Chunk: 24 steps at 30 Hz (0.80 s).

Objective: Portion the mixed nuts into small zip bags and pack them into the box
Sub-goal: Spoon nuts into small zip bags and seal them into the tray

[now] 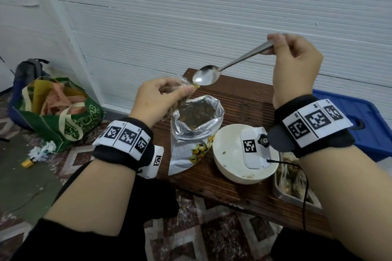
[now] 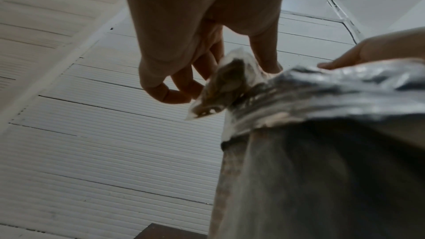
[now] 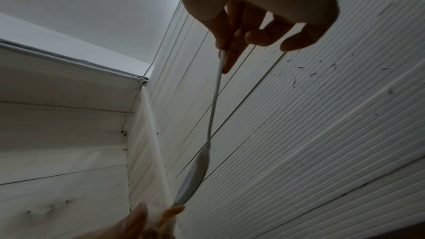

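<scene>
L hand [image 1: 157, 99] pinching low; R hand [image 1: 294, 63] raised, fingers curled, pinching.

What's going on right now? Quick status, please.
Left hand holds small zip bag open over foil nut pouch. Right hand tips spoon at bag's mouth, last nuts sliding off. Nothing in the way.

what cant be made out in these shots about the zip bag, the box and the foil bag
- Zip bag fill level: head view, left hand covers most of it; left wrist view too blurred.
- Box: head view, right forearm hides it; contents unclear.
- Foil bag contents: head view, interior too dark.
- Spoon tip: right wrist view, blurred at the bottom edge.
</scene>
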Each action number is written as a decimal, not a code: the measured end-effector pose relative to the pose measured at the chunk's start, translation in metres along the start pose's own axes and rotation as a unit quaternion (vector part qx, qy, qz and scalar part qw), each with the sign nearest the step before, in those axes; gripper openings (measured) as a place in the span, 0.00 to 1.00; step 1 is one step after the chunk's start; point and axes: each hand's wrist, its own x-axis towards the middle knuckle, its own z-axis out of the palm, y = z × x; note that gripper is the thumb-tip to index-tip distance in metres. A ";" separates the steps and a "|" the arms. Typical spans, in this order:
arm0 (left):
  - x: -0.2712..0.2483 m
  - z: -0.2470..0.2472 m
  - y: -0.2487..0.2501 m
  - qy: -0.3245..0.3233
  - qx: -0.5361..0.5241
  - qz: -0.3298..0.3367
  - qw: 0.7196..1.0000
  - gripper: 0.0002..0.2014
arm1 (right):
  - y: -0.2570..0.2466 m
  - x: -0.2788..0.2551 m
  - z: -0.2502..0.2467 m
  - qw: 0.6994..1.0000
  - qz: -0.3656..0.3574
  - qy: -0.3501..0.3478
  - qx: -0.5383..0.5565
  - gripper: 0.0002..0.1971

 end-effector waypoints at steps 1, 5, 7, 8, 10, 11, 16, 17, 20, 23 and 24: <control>0.001 -0.002 -0.001 0.004 0.003 -0.002 1.000 0.23 | 0.003 0.000 -0.002 1.000 0.017 0.012 -0.018 0.07; 0.004 -0.007 -0.004 0.015 -0.011 -0.003 1.000 0.29 | 0.017 -0.009 -0.002 0.992 0.058 -0.010 -0.109 0.08; 0.003 -0.007 -0.003 0.011 -0.009 -0.004 1.000 0.31 | 0.025 -0.020 0.001 0.984 0.059 -0.047 -0.160 0.10; 0.002 -0.006 -0.002 0.011 -0.006 -0.005 1.000 0.30 | 0.029 -0.025 0.002 0.979 0.057 -0.066 -0.186 0.10; 0.002 -0.006 -0.002 0.011 0.000 -0.005 1.000 0.28 | 0.035 -0.036 0.007 0.967 0.050 -0.102 -0.230 0.10; 0.001 -0.006 -0.001 0.008 0.003 -0.005 1.000 0.27 | 0.038 -0.041 0.009 0.962 0.043 -0.118 -0.244 0.11; 0.001 -0.005 0.000 0.001 0.010 -0.009 1.000 0.23 | 0.048 -0.059 0.014 0.935 -0.017 -0.204 -0.289 0.09; 0.001 -0.005 0.001 -0.001 0.011 -0.010 1.000 0.23 | 0.049 -0.061 0.015 0.926 -0.028 -0.222 -0.306 0.09; 0.000 -0.005 0.002 -0.007 0.012 -0.012 1.000 0.22 | 0.051 -0.066 0.016 0.898 -0.035 -0.257 -0.355 0.10; 0.000 -0.005 0.000 -0.011 0.008 -0.005 1.000 0.28 | 0.055 -0.067 0.017 0.901 -0.021 -0.252 -0.353 0.08; 0.000 -0.005 0.000 -0.013 0.005 -0.003 1.000 0.29 | 0.057 -0.067 0.017 0.905 -0.020 -0.248 -0.344 0.06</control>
